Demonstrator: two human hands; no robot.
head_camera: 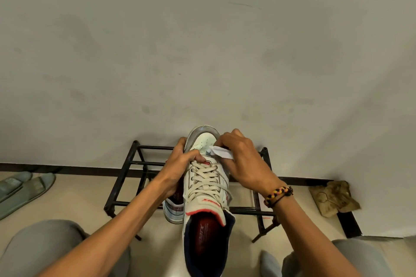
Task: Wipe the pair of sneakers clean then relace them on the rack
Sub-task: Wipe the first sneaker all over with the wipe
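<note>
A white laced sneaker with red trim and a dark lining is held up over the black metal rack, toe pointing away from me. My left hand grips its left side, thumb over the top laces. My right hand pinches a folded white wipe against the right side of the toe box. The second sneaker lies on the rack below, mostly hidden behind my left arm and the held shoe.
A pale wall rises right behind the rack. Grey-green slippers lie on the floor at the left. A crumpled brown rag sits on the floor at the right. My grey-clad knees frame the bottom corners.
</note>
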